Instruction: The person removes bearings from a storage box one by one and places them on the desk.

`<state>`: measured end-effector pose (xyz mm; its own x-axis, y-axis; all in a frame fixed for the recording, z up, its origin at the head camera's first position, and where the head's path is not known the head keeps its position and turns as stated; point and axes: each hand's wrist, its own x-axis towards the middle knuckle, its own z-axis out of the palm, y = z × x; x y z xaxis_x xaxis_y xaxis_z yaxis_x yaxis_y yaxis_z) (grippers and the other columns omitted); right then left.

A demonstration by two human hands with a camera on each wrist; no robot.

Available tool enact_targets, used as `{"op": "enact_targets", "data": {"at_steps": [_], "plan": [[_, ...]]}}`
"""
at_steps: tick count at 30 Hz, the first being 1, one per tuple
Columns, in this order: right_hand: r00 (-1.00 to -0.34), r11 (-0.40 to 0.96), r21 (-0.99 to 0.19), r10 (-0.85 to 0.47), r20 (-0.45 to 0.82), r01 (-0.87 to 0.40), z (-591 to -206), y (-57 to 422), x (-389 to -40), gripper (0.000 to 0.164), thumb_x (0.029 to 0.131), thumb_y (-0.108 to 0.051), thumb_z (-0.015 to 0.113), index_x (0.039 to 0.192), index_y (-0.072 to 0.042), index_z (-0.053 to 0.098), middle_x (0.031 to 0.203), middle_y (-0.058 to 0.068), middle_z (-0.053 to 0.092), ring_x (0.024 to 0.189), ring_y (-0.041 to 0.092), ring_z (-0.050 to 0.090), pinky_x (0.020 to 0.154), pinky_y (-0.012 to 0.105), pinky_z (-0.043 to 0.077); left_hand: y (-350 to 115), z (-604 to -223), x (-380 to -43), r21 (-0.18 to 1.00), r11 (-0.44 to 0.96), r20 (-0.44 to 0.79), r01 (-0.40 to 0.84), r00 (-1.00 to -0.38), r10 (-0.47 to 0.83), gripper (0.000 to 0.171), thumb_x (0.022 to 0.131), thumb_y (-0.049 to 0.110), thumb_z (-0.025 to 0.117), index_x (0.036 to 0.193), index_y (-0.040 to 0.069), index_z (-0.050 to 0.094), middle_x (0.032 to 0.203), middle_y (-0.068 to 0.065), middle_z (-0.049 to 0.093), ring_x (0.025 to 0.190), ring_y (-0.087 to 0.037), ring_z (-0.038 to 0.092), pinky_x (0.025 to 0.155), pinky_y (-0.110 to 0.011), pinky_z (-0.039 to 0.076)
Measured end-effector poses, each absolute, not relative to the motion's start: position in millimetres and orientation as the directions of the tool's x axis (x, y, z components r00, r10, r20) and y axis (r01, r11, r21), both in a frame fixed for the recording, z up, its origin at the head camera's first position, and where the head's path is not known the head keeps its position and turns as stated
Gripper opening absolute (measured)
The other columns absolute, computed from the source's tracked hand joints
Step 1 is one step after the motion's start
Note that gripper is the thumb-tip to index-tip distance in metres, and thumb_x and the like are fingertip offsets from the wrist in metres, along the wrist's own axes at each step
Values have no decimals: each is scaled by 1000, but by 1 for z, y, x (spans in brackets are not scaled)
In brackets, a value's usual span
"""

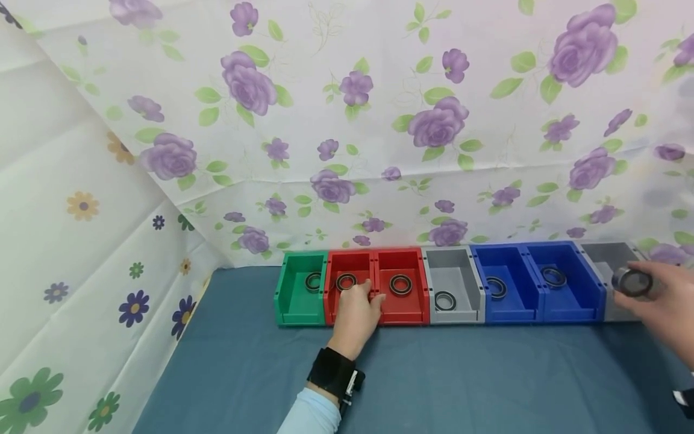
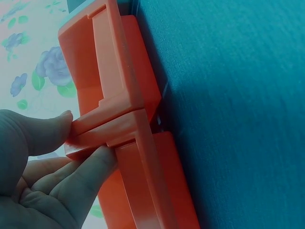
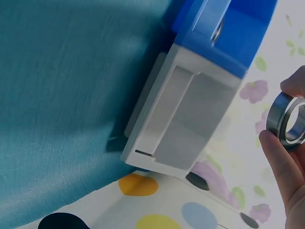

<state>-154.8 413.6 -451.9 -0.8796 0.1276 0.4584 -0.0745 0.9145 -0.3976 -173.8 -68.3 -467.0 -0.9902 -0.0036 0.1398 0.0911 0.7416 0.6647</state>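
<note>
My left hand (image 1: 355,316) reaches to the two joined red bins (image 1: 403,315). In the left wrist view, its thumb lies on one side of their adjoining walls (image 2: 107,129) and its fingers on the other, pinching them. At the far right, my right hand (image 1: 672,307) holds a metal ball bearing (image 3: 279,117) between thumb and fingers, raised above the end grey bin (image 1: 604,256). No bearing shows in the visible part of that bin. One bearing (image 1: 400,285) lies flat in the right red bin, another bearing (image 1: 346,281) in the left one.
The row also has a green bin (image 1: 299,316), another grey bin (image 1: 455,271) and two blue bins (image 1: 569,310), each with one bearing. A blue-grey cloth (image 1: 461,380) covers the table. Flowered sheeting (image 1: 379,144) rises behind the row and at the left.
</note>
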Motion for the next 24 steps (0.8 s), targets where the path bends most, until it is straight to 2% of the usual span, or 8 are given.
{"op": "enact_targets", "data": {"at_steps": [5, 8, 11, 12, 17, 19, 22, 24], "plan": [[-881, 912, -399, 113, 459, -91, -455, 410, -144, 62, 70, 7, 70, 128, 12, 46, 114, 38, 46, 101, 53, 44, 69, 52, 48, -68, -467, -174, 667, 740, 139, 85, -990, -12, 51, 87, 30, 64, 129, 5, 54, 61, -2, 57, 34, -9, 44, 40, -19, 40], [-882, 908, -403, 91, 462, -117, -458, 407, -137, 63, 65, 6, 74, 123, 14, 50, 110, 36, 49, 94, 48, 46, 59, 33, 51, -69, -468, -174, 666, 741, 128, 80, -992, -8, 51, 87, 30, 64, 130, 5, 53, 59, -1, 56, 34, -10, 44, 39, -20, 40], [-895, 903, -405, 59, 443, -141, -460, 405, -130, 63, 57, 5, 78, 114, 16, 54, 104, 37, 52, 86, 47, 49, 48, 28, 48, -69, -467, -175, 670, 739, 119, 76, -993, -5, 52, 87, 30, 64, 131, 6, 52, 56, 1, 54, 35, -10, 45, 39, -20, 39], [-905, 910, -394, 53, 421, -130, -461, 403, -128, 63, 56, 3, 79, 112, 17, 55, 103, 37, 52, 83, 47, 52, 46, 28, 47, -69, -467, -175, 671, 738, 117, 75, -993, -5, 52, 87, 31, 64, 131, 6, 52, 56, 1, 53, 35, -11, 45, 38, -21, 38], [-951, 954, -297, 56, 303, -39, -465, 399, -120, 65, 52, -16, 84, 105, 13, 59, 96, 38, 56, 67, 46, 59, 52, 48, 46, -69, -467, -175, 682, 728, 105, 62, -994, -13, 53, 87, 30, 64, 132, 7, 51, 65, -2, 60, 38, -10, 46, 40, -21, 40], [-965, 965, -264, 67, 253, -2, -467, 398, -118, 66, 52, -23, 85, 104, 11, 61, 90, 35, 60, 60, 40, 59, 53, 48, 43, -68, -467, -176, 687, 725, 96, 54, -995, -17, 53, 87, 30, 64, 132, 7, 51, 75, -5, 65, 40, -10, 47, 41, -21, 41], [-978, 971, -240, 63, 198, 14, -472, 398, -116, 64, 51, -28, 85, 100, 7, 64, 85, 32, 63, 59, 37, 60, 54, 48, 43, -68, -468, -176, 686, 726, 90, 46, -996, -22, 52, 87, 31, 64, 132, 8, 52, 84, -7, 68, 39, -10, 47, 41, -21, 41], [-984, 972, -232, 61, 166, 21, -476, 399, -115, 64, 50, -30, 85, 99, 6, 64, 83, 30, 64, 63, 39, 60, 55, 48, 42, -68, -468, -176, 686, 726, 85, 43, -996, -21, 52, 87, 31, 64, 132, 8, 52, 79, -6, 67, 39, -11, 46, 40, -21, 40]]}}
